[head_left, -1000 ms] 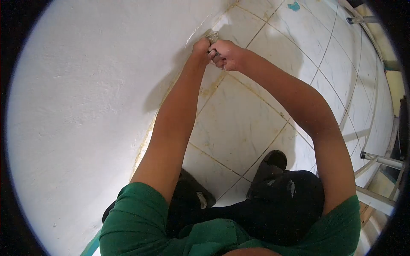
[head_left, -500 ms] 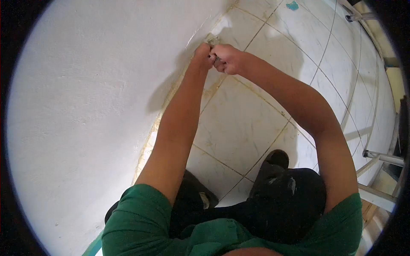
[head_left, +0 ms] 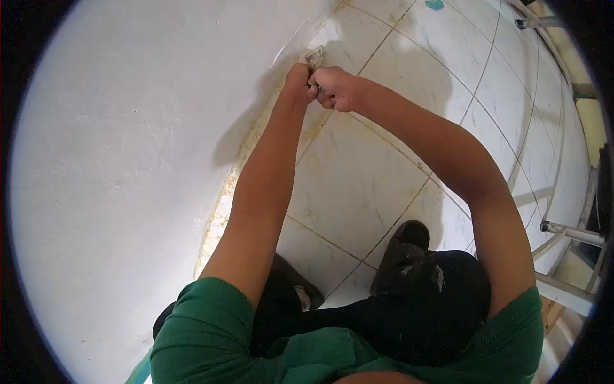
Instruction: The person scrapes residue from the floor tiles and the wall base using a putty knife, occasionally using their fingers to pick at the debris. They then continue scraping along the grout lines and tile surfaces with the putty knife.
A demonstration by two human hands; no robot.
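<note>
1. Nearest, at 6 o'clock: dark trousers (head_left: 384, 329) with pale smears, the right shoe (head_left: 416, 235) flat on the tiled floor (head_left: 361, 176).
2. Metal frame (head_left: 572, 296) off at 4 o'clock, well apart from the hands.
3. Both arms reach to 12 o'clock. Left hand (head_left: 296, 77) is right by the wall (head_left: 128, 134), right hand (head_left: 337, 88) beside it. Fingers curled in and clamped on the pale thing (head_left: 314, 56), though the left ones are partly hidden.
4. That thing sits low by the wall's foot, far end poking out past the fists. Long axis looks roughly 6-to-12, tip toward 12. Imo working there calls for a firm, steady two-handed grip.
5. Farthest: teal scrap (head_left: 434, 5), 1 o'clock.
</note>
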